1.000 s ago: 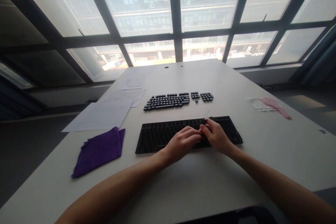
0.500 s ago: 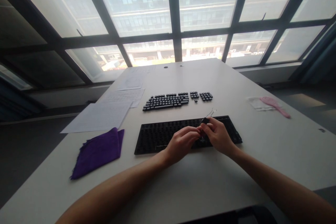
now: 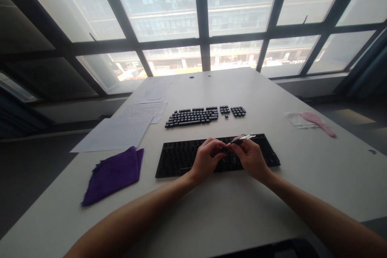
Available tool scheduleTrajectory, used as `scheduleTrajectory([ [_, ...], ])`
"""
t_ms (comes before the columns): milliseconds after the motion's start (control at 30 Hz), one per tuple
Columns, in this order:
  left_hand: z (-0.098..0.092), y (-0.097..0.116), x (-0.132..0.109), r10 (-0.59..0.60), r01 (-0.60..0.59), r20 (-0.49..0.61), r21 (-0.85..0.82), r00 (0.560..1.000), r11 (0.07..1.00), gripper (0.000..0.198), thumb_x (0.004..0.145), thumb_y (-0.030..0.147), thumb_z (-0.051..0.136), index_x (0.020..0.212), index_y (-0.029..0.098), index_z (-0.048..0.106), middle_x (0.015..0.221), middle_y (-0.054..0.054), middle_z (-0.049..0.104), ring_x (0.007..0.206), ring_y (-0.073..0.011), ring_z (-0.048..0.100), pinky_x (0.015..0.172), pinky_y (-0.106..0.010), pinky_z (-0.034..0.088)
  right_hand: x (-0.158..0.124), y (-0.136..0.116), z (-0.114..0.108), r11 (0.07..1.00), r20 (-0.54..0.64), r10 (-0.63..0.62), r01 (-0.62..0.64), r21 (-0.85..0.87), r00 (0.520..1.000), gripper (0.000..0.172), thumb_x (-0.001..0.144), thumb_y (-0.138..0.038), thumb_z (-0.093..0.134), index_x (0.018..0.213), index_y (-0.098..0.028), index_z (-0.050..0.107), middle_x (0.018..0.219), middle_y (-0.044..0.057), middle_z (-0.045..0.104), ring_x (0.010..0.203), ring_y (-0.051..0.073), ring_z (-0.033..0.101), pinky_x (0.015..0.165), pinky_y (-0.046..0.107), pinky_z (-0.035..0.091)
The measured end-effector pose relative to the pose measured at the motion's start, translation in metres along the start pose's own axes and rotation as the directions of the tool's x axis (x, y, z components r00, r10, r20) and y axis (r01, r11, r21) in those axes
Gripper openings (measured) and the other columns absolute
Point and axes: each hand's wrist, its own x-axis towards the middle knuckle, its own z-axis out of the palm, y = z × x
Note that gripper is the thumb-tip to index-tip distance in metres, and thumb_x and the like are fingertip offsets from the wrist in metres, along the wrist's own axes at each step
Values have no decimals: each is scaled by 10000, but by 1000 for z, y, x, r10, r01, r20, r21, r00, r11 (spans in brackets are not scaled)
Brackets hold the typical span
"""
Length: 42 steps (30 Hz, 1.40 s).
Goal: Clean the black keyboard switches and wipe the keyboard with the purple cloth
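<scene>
A black keyboard (image 3: 181, 155) with its keycaps off lies across the table in front of me. My right hand (image 3: 252, 159) is closed over its right half, gripping a keycap puller (image 3: 246, 138) with a dark handle and thin metal wires that point away to the right. My left hand (image 3: 207, 157) is curled over the keyboard's middle, thumb and fingers bent towards each other. Its fingertips meet those of the right hand at the puller's dark end. Whatever small thing they pinch there is too dark to make out.
Black keycaps (image 3: 192, 117) sit in rows behind the keyboard, with one single keycap (image 3: 226, 117) apart. A folded purple cloth (image 3: 113, 175) and sheets of paper (image 3: 111, 133) lie left. A pink brush-like object (image 3: 317, 123) rests partly on white tissue (image 3: 296, 121) at right.
The keycap puller has tipped over from pointing up and away to lying lower towards the right. My left fingers have opened into a rounder curl.
</scene>
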Motion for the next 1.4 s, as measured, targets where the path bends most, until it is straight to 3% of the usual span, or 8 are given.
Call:
scheduleTrajectory([
  [200,-1,2,2,13,-13,-9,-13,1000,1000,218,790,141,752,996,192,703,957,-40,611,814,-149,635,736,-292,579,2,-2,-2,999,34,6,-5,-32,999,237,936,-444,575,950,-207,565,906,83,727,851,235,708,796,376,570],
  [367,-2,2,2,87,-88,21,45,996,995,163,811,178,747,973,193,733,913,-54,635,846,-175,625,729,-301,554,5,-3,-5,999,29,19,-18,-36,999,228,949,-429,555,905,-205,557,820,70,729,746,214,694,744,360,564],
  [600,-7,6,0,173,-181,72,129,982,975,214,875,180,674,1080,223,717,971,-61,614,898,-177,609,808,-336,540,7,-3,-4,998,-22,64,-64,8,998,244,934,-447,575,886,-207,566,821,74,729,711,215,687,670,341,562],
  [700,-13,8,3,121,-126,49,145,991,981,166,866,179,675,1029,197,704,1009,-68,627,913,-179,624,816,-325,546,9,-4,-7,998,-27,57,-57,-16,998,263,944,-451,556,857,-203,568,823,77,727,704,209,678,663,336,555],
  [833,-22,5,10,-12,16,-22,190,1000,982,183,852,198,688,1032,178,669,892,-31,647,787,-148,628,740,-282,544,10,-2,-9,998,-34,58,-59,-31,998,269,940,-453,564,855,-198,571,813,76,722,683,201,665,635,322,542],
  [967,-25,3,15,-1,7,-30,185,1000,983,127,834,207,701,945,162,659,992,-50,636,754,-127,615,716,-266,540,9,-1,-9,998,-20,63,-63,-5,998,273,938,-459,568,869,-195,566,807,73,718,693,201,666,622,314,538],
  [1133,-25,2,16,-60,66,-31,233,998,970,155,833,225,703,976,182,662,851,-9,610,709,-124,596,678,-248,518,10,0,-11,1000,-28,30,-30,-2,999,264,945,-430,570,852,-182,578,796,63,707,690,189,662,631,305,525],
  [1400,-32,3,20,-93,86,50,126,994,988,204,848,218,686,1050,208,715,1060,-57,615,774,-127,621,707,-254,540,10,2,-12,1000,-21,23,-22,10,1000,238,945,-403,577,851,-185,586,793,52,702,694,188,661,640,307,520],
])
